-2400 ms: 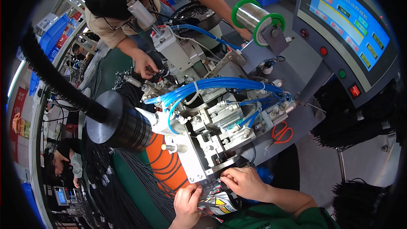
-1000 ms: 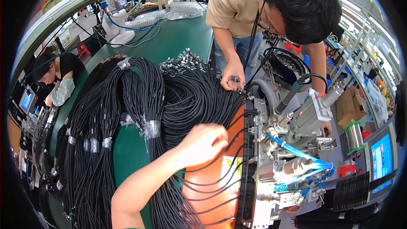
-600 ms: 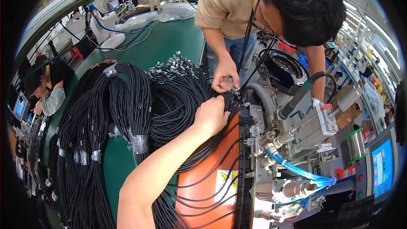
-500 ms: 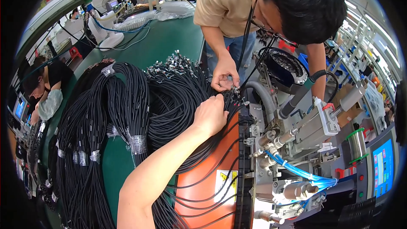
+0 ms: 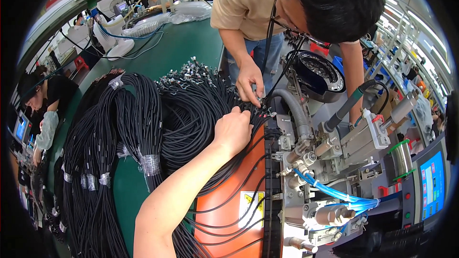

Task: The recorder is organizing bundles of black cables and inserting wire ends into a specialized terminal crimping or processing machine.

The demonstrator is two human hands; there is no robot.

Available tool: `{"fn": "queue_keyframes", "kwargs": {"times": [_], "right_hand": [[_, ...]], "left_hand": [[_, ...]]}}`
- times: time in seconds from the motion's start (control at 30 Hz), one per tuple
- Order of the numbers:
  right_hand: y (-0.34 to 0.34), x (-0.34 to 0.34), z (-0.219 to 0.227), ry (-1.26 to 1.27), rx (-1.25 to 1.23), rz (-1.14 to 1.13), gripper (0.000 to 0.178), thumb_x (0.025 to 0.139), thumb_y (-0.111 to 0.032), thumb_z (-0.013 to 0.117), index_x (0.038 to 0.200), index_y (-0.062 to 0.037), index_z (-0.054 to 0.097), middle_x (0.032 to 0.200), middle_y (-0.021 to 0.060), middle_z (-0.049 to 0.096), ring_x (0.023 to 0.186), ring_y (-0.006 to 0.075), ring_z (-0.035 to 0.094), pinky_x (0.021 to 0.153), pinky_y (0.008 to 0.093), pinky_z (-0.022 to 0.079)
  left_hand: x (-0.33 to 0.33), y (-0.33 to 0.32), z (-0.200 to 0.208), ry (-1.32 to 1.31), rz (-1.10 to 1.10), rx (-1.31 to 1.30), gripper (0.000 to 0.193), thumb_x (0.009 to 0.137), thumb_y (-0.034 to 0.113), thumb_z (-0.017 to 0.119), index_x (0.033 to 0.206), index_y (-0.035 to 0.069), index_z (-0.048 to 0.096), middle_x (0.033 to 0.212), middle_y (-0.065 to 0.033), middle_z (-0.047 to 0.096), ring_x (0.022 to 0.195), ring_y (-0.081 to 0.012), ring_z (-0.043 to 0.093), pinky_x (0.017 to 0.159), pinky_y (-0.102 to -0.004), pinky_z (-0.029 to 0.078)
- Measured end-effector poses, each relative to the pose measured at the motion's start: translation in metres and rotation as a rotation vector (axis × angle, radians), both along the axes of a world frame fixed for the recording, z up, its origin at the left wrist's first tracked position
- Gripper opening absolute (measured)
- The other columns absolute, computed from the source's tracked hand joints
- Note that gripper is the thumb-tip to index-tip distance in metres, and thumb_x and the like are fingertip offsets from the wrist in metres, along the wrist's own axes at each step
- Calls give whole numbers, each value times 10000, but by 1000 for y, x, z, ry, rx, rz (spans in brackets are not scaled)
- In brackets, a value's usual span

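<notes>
The left hand (image 5: 233, 131) reaches forward, back upward, fingers curled beside slender, looping black cables (image 5: 189, 136); their grip I cannot tell.

I have the left arm (image 5: 179, 191) in from the lower edge, bare, elbow bent, slanting up-right. Left hand (image 5: 233, 131) back-up, fingers curled, grip hidden from me.

1. Left hand (image 5: 233, 133) moved from machine (image 5: 297, 212) to black cables (image 5: 189, 131), near their connector ends, just beside co-worker's hand (image 5: 249, 80).
2. Right hand left view.
3. Camera swung left.
</notes>
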State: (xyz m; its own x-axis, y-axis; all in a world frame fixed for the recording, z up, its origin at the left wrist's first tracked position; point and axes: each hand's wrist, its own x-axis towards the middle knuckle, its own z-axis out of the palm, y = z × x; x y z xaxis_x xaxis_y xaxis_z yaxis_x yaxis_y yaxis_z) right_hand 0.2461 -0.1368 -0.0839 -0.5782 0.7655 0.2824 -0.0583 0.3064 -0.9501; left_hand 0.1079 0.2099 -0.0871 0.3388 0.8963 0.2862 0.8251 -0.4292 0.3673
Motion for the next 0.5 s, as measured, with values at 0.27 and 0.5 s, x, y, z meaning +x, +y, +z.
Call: {"fn": "queue_keyframes", "kwargs": {"times": [0.27, 0.5], "right_hand": [[0, -1, -1, -12, 29, -14, 177, 819, -32, 565, 963, 42, 636, 1068, 165, 590, 917, 238, 615, 763, 274, 504], [4, 1, 2, 3, 41, -10, 188, 830, -37, 551, 981, 46, 627, 1084, 168, 582, 906, 247, 613, 738, 288, 500]], "left_hand": [[1, -2, -2, 30, 14, 6, 191, 785, 183, 663, 906, 44, 614, 885, -155, 577, 784, -347, 625, 687, -430, 511], [4, -5, -12, 31, -58, 121, 166, 787, 148, 646, 905, 42, 597, 864, -149, 546, 738, -349, 612, 644, -436, 502]]}}
